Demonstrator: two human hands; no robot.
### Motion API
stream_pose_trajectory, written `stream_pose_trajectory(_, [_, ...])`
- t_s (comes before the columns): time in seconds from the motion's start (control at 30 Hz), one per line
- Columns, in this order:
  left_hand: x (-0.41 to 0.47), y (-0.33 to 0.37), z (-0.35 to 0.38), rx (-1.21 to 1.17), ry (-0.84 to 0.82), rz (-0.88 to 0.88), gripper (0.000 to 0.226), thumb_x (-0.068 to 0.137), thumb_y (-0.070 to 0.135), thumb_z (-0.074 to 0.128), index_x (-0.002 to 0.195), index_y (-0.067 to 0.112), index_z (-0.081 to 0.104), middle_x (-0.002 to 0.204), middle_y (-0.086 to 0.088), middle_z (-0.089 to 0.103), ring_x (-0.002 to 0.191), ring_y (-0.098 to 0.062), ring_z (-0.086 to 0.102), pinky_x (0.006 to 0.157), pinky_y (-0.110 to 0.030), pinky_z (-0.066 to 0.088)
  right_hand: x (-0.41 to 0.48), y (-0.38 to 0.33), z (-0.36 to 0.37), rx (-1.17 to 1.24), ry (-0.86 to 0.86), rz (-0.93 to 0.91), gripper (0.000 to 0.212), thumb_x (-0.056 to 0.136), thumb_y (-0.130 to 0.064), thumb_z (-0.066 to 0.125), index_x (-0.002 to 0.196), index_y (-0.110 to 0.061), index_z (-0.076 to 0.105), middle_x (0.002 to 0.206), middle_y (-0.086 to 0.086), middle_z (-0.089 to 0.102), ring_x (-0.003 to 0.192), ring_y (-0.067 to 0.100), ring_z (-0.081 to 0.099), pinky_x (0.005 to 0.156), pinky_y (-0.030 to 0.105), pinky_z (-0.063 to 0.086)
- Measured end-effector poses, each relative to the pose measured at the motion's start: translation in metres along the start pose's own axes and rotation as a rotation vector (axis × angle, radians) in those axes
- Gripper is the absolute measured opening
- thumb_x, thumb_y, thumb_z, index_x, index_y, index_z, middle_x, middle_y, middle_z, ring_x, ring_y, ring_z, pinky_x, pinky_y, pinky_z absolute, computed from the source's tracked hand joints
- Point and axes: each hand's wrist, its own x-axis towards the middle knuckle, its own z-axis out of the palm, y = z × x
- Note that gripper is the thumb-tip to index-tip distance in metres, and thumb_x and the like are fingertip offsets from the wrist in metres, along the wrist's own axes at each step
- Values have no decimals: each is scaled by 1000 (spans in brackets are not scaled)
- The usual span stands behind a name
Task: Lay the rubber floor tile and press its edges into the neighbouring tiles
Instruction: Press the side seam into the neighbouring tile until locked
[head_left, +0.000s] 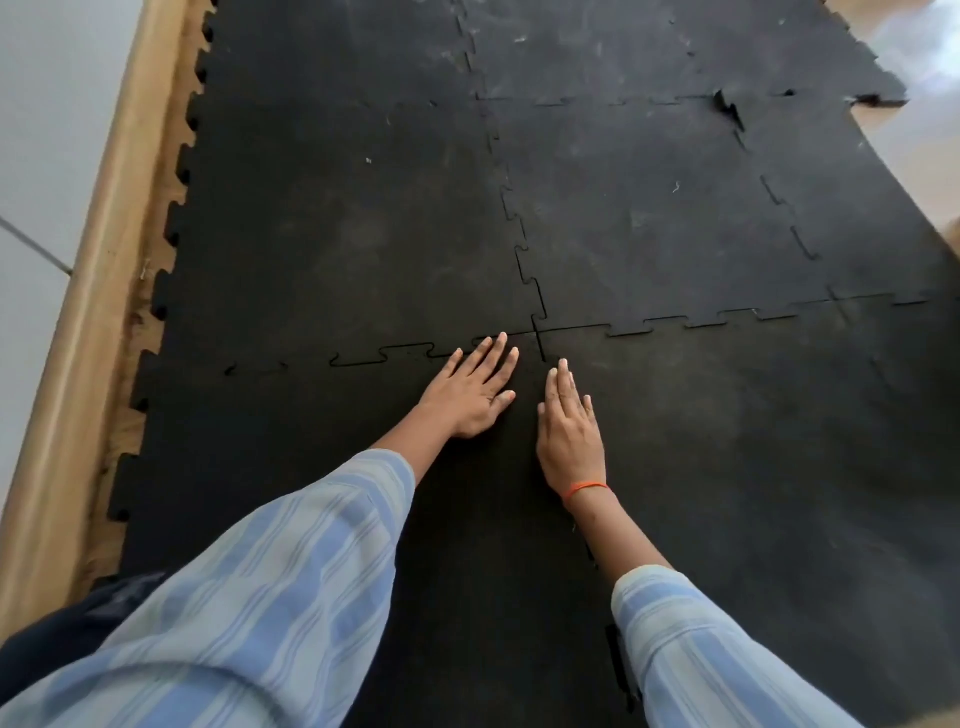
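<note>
A black rubber floor tile (291, 447) with jigsaw edges lies flat at the near left, its far edge meeting the tile behind it (353, 234) along a toothed seam (384, 356). My left hand (475, 392) rests flat, fingers spread, on the tile's far right corner, fingertips at that seam. My right hand (569, 431), with an orange band at the wrist, lies flat along the seam between this tile and the near right tile (753, 441). Neither hand holds anything. Parts of the far seam show open gaps.
More black tiles (649, 208) cover the floor ahead. A seam at the far right is lifted and torn (730, 106). A wooden skirting (98, 270) and white wall run along the left. Bare light floor (909, 140) shows at the far right.
</note>
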Motion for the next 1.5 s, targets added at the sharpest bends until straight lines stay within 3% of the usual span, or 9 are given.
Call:
stream_pose_trajectory(0.1, [2, -1, 5, 8, 14, -3, 61, 102, 47, 14, 150, 27, -18, 156, 4, -29, 145, -12, -22, 117, -39, -11, 3, 5, 4, -63, -90, 27, 60, 102, -38, 19, 152, -15, -6, 160, -3, -16, 148, 11, -11, 120, 38, -3])
stream_pose_trajectory(0.33, [2, 3, 0, 48, -6, -36, 61, 102, 47, 14, 150, 27, -18, 157, 3, -28, 146, -14, -20, 119, -42, -7, 5, 3, 4, -87, -95, 29, 60, 102, -38, 20, 152, -16, -4, 161, -3, -13, 148, 11, -8, 121, 40, -2])
stream_pose_trajectory(0.5, [0, 11, -5, -5, -37, -64, 66, 101, 50, 17, 150, 25, -18, 156, 3, -30, 146, -16, -21, 118, -46, -9, 6, 10, -11, 482, 126, 168, 44, 100, -12, 44, 144, -6, 39, 154, 8, 34, 145, 21, 28, 121, 36, 17])
stream_pose_trajectory(0.67, [3, 18, -8, -45, -94, -86, 69, 100, 51, 20, 150, 22, -19, 155, 1, -32, 145, -18, -23, 118, -47, -9, 7, 20, -25, 636, 72, 241, 35, 93, -9, 59, 127, -3, 59, 142, 7, 52, 139, 14, 38, 112, 15, 22])
stream_pose_trajectory(0.77, [4, 16, -7, -49, -98, -89, 69, 100, 51, 20, 150, 23, -20, 155, 2, -33, 145, -17, -24, 117, -47, -10, 10, 22, -29, 597, 60, 236, 37, 92, -8, 60, 128, -3, 58, 143, 7, 51, 139, 15, 38, 110, 13, 21])
stream_pose_trajectory(0.97, [7, 17, -4, -33, -88, -94, 69, 100, 51, 19, 149, 24, -20, 154, 2, -34, 145, -17, -24, 116, -47, -10, 9, 10, -9, 313, 89, 140, 44, 101, -10, 40, 145, -11, 36, 152, 3, 38, 147, 20, 22, 120, 35, 21])
stream_pose_trajectory(1.17, [6, 18, 6, -12, -5, -71, 64, 101, 48, 18, 150, 24, -17, 156, 2, -29, 146, -18, -21, 117, -46, -8, 12, 10, -3, 182, 119, 138, 44, 103, -15, 38, 147, -15, 35, 152, 0, 39, 145, 17, 25, 116, 23, 21])
stream_pose_trajectory(1.33, [5, 30, 2, 4, -41, 5, 65, 101, 47, 21, 151, 27, -15, 157, 6, -26, 147, -19, -19, 117, -48, -5, 7, 22, -27, 406, 86, 320, 57, 95, -25, 56, 145, -7, 37, 157, 7, 29, 144, 23, 27, 115, 27, 21])
stream_pose_trajectory(1.5, [2, 35, -9, 35, -154, -10, 84, 93, 65, 29, 150, 27, -19, 156, 6, -30, 146, -19, -22, 117, -49, -5, -67, 11, -16, 345, 122, 351, 39, 100, -13, 45, 137, 0, 47, 153, 11, 35, 142, 26, 32, 116, 30, 24])
